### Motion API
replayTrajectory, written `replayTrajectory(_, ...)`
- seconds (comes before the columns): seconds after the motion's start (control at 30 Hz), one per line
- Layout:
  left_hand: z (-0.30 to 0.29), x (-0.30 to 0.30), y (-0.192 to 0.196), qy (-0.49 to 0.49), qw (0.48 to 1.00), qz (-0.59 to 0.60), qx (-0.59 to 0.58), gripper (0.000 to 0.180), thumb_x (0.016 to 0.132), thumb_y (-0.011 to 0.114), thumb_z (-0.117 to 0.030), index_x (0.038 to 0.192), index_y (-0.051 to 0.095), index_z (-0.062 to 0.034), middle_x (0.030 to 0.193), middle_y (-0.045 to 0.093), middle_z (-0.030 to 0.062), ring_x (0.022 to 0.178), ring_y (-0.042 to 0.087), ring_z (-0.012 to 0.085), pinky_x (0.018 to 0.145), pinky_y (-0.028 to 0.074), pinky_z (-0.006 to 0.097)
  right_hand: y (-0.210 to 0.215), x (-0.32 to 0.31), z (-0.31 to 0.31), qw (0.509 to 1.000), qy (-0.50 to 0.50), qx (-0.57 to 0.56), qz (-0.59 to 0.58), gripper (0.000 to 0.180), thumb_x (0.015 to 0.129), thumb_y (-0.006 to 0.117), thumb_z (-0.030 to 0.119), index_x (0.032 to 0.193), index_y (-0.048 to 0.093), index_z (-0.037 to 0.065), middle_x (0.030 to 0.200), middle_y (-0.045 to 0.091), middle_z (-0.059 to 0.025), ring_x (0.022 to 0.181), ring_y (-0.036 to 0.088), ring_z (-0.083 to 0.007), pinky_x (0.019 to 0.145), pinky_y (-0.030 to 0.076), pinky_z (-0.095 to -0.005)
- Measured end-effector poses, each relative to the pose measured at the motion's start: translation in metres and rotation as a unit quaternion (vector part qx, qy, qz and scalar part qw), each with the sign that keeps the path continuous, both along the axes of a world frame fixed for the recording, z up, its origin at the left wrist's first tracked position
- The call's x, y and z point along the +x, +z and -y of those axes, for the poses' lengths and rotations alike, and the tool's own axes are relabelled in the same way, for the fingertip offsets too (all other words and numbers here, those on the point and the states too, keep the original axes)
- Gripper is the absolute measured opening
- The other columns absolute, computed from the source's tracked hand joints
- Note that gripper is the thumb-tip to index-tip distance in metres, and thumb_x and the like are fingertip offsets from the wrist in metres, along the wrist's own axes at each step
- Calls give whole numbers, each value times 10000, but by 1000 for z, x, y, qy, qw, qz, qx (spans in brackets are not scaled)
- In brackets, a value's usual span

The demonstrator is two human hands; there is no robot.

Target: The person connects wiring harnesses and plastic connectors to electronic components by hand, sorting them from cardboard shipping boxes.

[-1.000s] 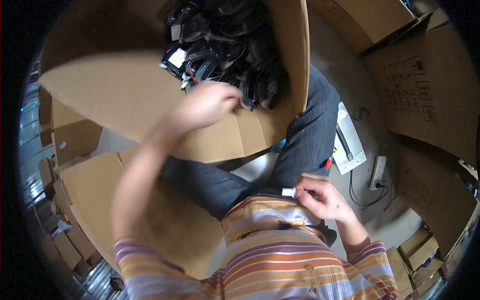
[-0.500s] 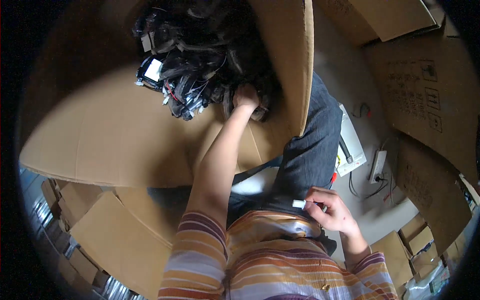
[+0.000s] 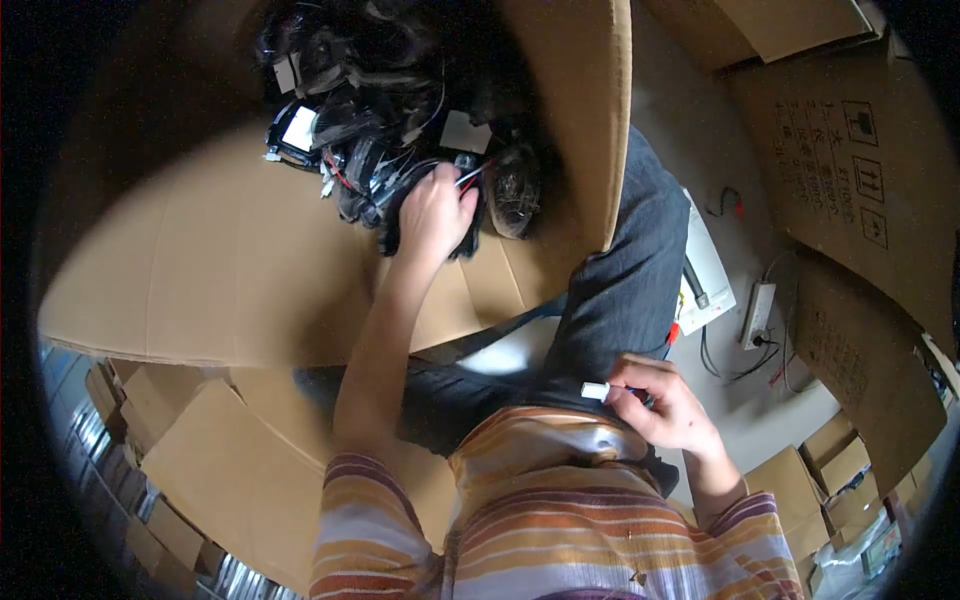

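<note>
Inside a large cardboard box [image 3: 220, 260], my left hand [image 3: 435, 215] is closed on a black wire bundle [image 3: 466, 235] with thin red and white wires near the fingertips. Its fingertips are partly lost against the dark pile. A white label [image 3: 466, 131] shows just beyond that hand. Around it lies a heap of black wire bundles [image 3: 365, 145], some bagged in clear plastic, with small white connectors. Over my lap, my right hand [image 3: 665, 405] pinches a white plug connector [image 3: 595, 390] between thumb and fingers; dark wire shows behind it.
The box wall [image 3: 612, 130] rises beside my jeans-covered leg [image 3: 635, 250]. On the floor to the right are a white power strip [image 3: 759, 315] with cables and a white flat case [image 3: 708, 270]. Printed cardboard boxes [image 3: 830, 170] stand at the right; more cardboard [image 3: 240, 470] lies at lower left.
My left hand has moved left and slightly nearer, bringing a black wire bundle out of the pile's dark right side. The right hand keeps its pinch on the connector, almost still.
</note>
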State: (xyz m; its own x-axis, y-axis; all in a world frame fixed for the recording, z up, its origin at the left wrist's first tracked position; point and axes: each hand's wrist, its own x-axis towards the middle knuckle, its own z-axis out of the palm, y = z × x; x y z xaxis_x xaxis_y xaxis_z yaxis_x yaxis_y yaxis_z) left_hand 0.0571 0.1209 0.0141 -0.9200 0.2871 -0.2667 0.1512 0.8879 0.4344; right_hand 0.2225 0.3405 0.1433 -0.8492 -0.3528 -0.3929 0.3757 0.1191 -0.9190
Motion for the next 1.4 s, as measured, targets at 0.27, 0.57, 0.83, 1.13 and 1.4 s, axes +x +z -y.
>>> replayTrajectory(0.27,66,45,7,-103,973,-48,-199,166,632,612,-186,714,555,-53,718,522,103,714,525,258,625,402,367,3,1,14,999,23,13,-23,72,732,477,58,728,494,-13,663,479,-127,603,497,-282,534,394,-329)
replayTrajectory(0.57,115,92,13,50,987,95,121,130,753,502,-132,768,531,-5,703,545,99,672,525,220,637,395,335,10,7,33,997,56,18,-56,78,732,481,61,729,496,-15,667,477,-135,603,495,-287,530,394,-332)
replayTrajectory(0.83,66,133,75,174,776,330,508,210,876,318,-122,911,463,26,755,540,86,557,462,75,550,380,192,20,15,47,993,92,12,-69,80,723,488,66,723,491,-14,671,476,-139,621,490,-297,537,392,-342)
replayTrajectory(1.13,46,163,115,103,848,244,459,291,884,319,-166,1089,428,10,639,428,-1,512,343,35,471,306,159,27,24,52,990,110,14,-91,71,716,482,61,715,490,-10,655,464,-124,583,488,-274,509,384,-331)
replayTrajectory(1.4,47,171,140,36,845,293,446,249,855,362,-105,1012,491,40,678,464,-4,551,376,31,505,329,162,34,26,51,991,84,-3,-108,53,716,491,50,710,497,-3,641,457,-107,564,476,-247,489,371,-311)
